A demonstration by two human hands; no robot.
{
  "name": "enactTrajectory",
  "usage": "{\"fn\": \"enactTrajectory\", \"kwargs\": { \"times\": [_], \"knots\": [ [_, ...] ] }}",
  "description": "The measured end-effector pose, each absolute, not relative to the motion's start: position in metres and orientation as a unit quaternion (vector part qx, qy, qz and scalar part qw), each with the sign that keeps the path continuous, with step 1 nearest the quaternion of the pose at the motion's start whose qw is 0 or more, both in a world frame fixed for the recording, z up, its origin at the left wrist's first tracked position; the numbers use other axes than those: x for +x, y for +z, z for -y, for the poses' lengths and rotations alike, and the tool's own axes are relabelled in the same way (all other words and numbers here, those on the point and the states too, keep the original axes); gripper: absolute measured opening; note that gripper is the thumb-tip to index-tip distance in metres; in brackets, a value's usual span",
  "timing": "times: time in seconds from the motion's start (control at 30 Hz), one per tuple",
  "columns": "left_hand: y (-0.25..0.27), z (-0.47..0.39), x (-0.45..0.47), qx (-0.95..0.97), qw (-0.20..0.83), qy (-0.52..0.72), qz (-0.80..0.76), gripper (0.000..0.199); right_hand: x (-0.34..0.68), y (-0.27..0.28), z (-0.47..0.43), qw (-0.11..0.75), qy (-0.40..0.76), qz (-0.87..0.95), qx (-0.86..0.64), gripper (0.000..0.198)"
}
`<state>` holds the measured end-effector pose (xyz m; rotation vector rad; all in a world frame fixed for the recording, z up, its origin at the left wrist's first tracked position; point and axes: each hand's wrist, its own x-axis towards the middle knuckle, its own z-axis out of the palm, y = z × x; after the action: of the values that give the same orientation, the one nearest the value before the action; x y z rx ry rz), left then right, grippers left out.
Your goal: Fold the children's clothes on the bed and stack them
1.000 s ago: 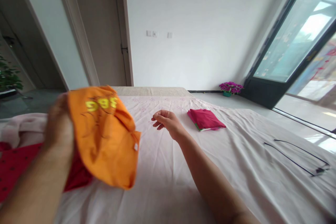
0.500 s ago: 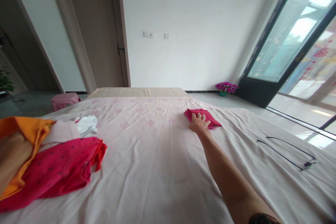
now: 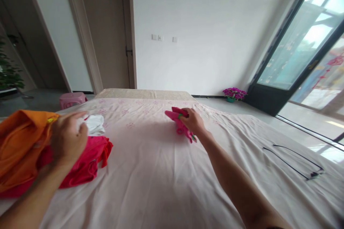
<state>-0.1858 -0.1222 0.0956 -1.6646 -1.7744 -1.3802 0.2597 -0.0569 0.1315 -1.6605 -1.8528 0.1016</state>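
A folded red-pink piece of clothing [image 3: 180, 126] is in my right hand [image 3: 194, 120], pinched at its near right side and tilted above the sheet. Bits of green show along its folds. My left hand [image 3: 68, 134] is over the heap of clothes at the left, slightly blurred, fingers stretched and thumb apart. Just beyond it lies a crumpled white cloth [image 3: 95, 125]. Under and around the left forearm are an orange garment [image 3: 20, 143] and a red garment [image 3: 83, 170], partly hidden by the arm.
A pale pink flowered sheet [image 3: 150, 171] covers the broad surface before me. Black-framed glasses [image 3: 313, 175] lie on it at the right. Beyond its edges are a pink plastic stool [image 3: 72, 98], purple flowers in a pot [image 3: 234, 94] and a glass door [image 3: 285, 53].
My right hand has gone from resting on the folded clothing to gripping it, lifting it and bringing it left. My left hand has come out from the orange garment and moved right.
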Motion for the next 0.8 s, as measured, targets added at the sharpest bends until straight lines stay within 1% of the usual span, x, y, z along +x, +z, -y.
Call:
{"fn": "enactTrajectory", "kwargs": {
  "times": [0.03, 0.07, 0.13, 0.2, 0.23, 0.27, 0.37, 0.5, 0.67, 0.8],
  "knots": [
    [0.087, 0.121, -0.17, -0.622, 0.163, -0.471, 0.603, 0.032, 0.242, 0.13, 0.063, 0.31, 0.104, 0.759, -0.563, 0.043],
    [0.075, 0.119, -0.154, -0.661, 0.132, -0.447, 0.588, 0.03, 0.226, 0.124, 0.069, 0.299, 0.162, 0.791, -0.509, 0.043],
    [0.047, 0.117, -0.128, -0.708, 0.075, -0.38, 0.59, 0.036, 0.202, 0.105, 0.079, 0.246, 0.196, 0.838, -0.445, 0.046],
    [0.018, 0.119, -0.109, -0.719, 0.053, -0.287, 0.631, 0.042, 0.185, 0.079, 0.087, 0.192, 0.165, 0.854, -0.455, 0.058],
    [0.007, 0.12, -0.102, -0.718, 0.059, -0.234, 0.653, 0.043, 0.179, 0.066, 0.091, 0.181, 0.152, 0.849, -0.472, 0.067],
    [-0.002, 0.123, -0.097, -0.715, 0.07, -0.19, 0.669, 0.044, 0.175, 0.054, 0.094, 0.194, 0.131, 0.835, -0.498, 0.071],
    [-0.011, 0.13, -0.09, -0.712, 0.091, -0.115, 0.687, 0.047, 0.169, 0.031, 0.102, 0.223, 0.09, 0.816, -0.526, 0.063],
    [-0.002, 0.135, -0.088, -0.709, 0.088, -0.099, 0.692, 0.049, 0.166, 0.028, 0.105, 0.221, 0.07, 0.817, -0.528, 0.056],
    [0.001, 0.138, -0.085, -0.703, 0.077, -0.108, 0.699, 0.05, 0.162, 0.031, 0.109, 0.23, 0.059, 0.802, -0.548, 0.054],
    [-0.001, 0.143, -0.084, -0.69, 0.071, -0.114, 0.711, 0.051, 0.157, 0.031, 0.114, 0.217, 0.043, 0.793, -0.568, 0.052]
  ]
}}
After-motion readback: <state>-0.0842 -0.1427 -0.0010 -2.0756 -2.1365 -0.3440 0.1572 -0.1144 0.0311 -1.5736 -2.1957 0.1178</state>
